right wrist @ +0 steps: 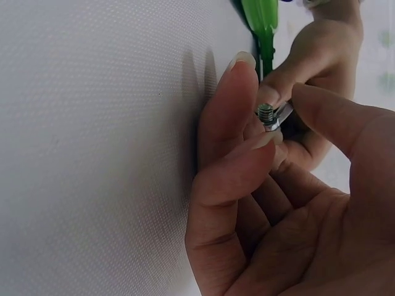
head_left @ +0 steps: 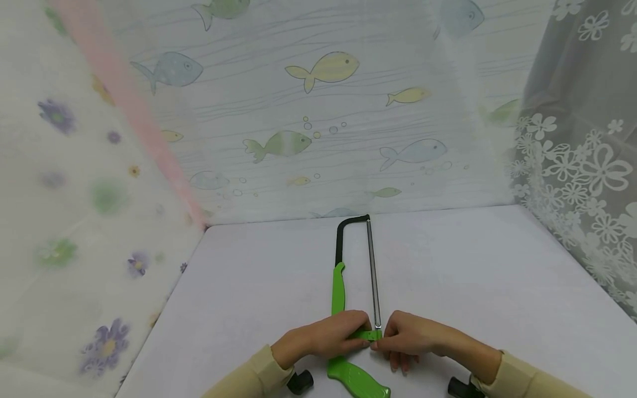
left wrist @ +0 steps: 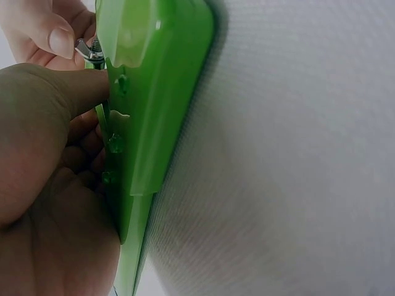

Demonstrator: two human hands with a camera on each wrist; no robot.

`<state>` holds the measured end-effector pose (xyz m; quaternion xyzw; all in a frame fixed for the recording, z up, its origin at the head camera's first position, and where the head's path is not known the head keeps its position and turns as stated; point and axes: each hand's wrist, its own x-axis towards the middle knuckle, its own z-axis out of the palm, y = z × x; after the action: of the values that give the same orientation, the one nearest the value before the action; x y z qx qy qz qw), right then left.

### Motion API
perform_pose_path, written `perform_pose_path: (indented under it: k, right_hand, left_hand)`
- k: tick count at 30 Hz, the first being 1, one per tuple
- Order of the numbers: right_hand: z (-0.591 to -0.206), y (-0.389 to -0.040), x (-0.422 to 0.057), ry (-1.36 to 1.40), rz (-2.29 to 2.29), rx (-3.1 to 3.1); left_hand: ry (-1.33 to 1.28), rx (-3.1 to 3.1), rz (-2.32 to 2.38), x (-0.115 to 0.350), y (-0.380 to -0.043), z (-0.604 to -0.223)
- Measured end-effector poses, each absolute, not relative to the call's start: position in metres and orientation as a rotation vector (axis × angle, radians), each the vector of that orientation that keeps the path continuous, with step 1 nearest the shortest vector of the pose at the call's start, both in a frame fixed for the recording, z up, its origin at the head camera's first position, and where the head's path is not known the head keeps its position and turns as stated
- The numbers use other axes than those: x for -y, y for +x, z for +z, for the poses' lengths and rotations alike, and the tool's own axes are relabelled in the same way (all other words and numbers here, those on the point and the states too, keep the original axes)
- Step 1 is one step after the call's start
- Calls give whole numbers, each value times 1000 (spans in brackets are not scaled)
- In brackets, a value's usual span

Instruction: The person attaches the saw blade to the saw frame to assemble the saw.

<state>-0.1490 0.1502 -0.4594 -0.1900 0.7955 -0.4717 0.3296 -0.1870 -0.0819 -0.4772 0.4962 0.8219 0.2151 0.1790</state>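
A hacksaw (head_left: 338, 290) with a green handle, a black bow and a thin blade (head_left: 373, 271) lies on the white table, its handle end nearest me. My left hand (head_left: 338, 334) reaches over the frame and grips the green part by the blade's near end. At that end, a metal wing nut (right wrist: 282, 116) sits on a threaded bolt (right wrist: 265, 113). Thumb and forefinger of my right hand (head_left: 410, 334) pinch the wing nut, while its other fingers curl below. The left wrist view shows the left thumb against the green handle (left wrist: 154, 111); its fingers are partly hidden.
The white tabletop (head_left: 473, 265) reaches back to a fish-print curtain (head_left: 318, 110). A flowered curtain (head_left: 59, 221) hangs on the left and a lace one (head_left: 587, 166) on the right. Black wrist devices (head_left: 300, 382) show near both sleeves.
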Motion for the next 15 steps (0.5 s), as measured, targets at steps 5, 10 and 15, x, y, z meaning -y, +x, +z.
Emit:
perform_pose_path:
  k: [5,10,15]
  right_hand:
    - [-459,-149,-149,-482,-1234,-2084]
    - [-455,-149,-149,-482,-1225,-2084]
    - [-454,-150,-153,-495,-1217,-2089]
  left_hand:
    - [1393,-2324,613,82,-187,-478]
    - [1378,-2322,616,82,-187,-478]
    - [1373,-2319,617,82,-187,-477]
